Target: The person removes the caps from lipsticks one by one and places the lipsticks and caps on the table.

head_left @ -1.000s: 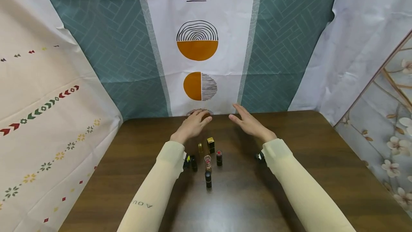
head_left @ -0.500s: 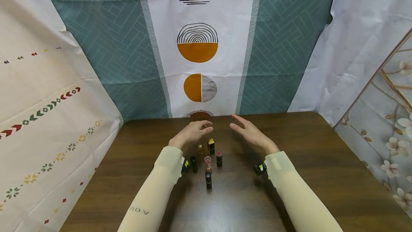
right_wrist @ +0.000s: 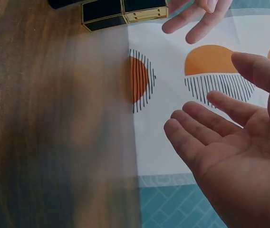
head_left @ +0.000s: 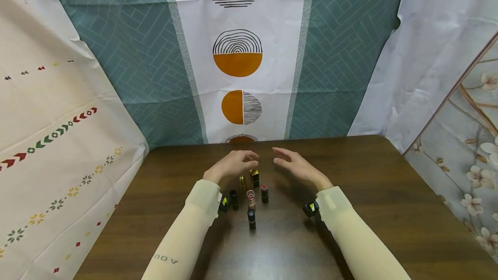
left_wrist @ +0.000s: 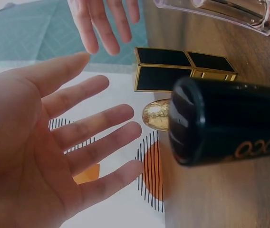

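Observation:
My left hand (head_left: 232, 166) hovers over the back of the table, fingers spread and relaxed, holding nothing. Across from it my right hand (head_left: 298, 168) is raised with loose fingers and an empty palm. Between and below them several lipstick tubes stand upright. Nearest the left hand are a square black-and-gold lipstick tube (head_left: 254, 178), a rounded gold tube (head_left: 243, 182) and a black tube (head_left: 234, 200) with lettering that is partly visible in the left wrist view. Farther forward stand a clear-topped lipstick (head_left: 251, 199), a red-tipped black lipstick (head_left: 265, 193) and another black tube (head_left: 251, 219).
The dark brown wooden table (head_left: 373, 211) ends at a patterned cloth (head_left: 334, 77) hanging behind it. More cloth hangs along the left and right sides. A small black device (head_left: 311, 208) sits at the right wrist, and a similar one (head_left: 223, 202) at the left.
Both hands have come down lower over the table. The right hand has drawn slightly toward the left, and the fingers look more bent. The lipsticks have stayed in place.

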Motion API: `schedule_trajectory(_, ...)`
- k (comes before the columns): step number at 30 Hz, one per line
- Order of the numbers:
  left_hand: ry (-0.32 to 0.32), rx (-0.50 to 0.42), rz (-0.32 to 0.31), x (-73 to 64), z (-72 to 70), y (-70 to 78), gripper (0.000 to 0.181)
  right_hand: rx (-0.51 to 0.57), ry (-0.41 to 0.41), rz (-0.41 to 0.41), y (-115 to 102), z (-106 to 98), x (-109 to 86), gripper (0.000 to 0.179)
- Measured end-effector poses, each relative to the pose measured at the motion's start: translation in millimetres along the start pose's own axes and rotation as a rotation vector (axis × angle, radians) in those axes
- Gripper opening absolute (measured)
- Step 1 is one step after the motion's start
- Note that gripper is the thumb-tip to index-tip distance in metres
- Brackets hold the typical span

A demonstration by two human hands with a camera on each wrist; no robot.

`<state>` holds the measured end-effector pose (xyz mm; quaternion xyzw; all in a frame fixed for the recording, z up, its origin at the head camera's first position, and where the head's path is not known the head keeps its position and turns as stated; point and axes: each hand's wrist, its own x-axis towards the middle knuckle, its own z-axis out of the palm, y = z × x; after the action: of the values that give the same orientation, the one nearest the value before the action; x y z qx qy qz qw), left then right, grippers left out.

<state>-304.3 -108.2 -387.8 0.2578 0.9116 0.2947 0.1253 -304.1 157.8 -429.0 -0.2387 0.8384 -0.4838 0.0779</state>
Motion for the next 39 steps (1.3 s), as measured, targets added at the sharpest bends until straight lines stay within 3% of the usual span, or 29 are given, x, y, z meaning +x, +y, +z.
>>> schedule_trajectory(15,-0.097,0.012,0.045,3.1,4.3,-3.2,0.048,0.14,-0.082,0.054,6,14,4.7,0.06)
schedule_trajectory(25,-0.103,0.0,-0.006,4.2,7.5,-0.3,0.042,0.166,-0.128,0.079,9,24,7.5,0.059)
schedule_trajectory(39,-0.093,0.005,-0.025,8.3,13.3,-1.6,0.037,0.186,-0.166,0.09,12,33,7.1,0.064)
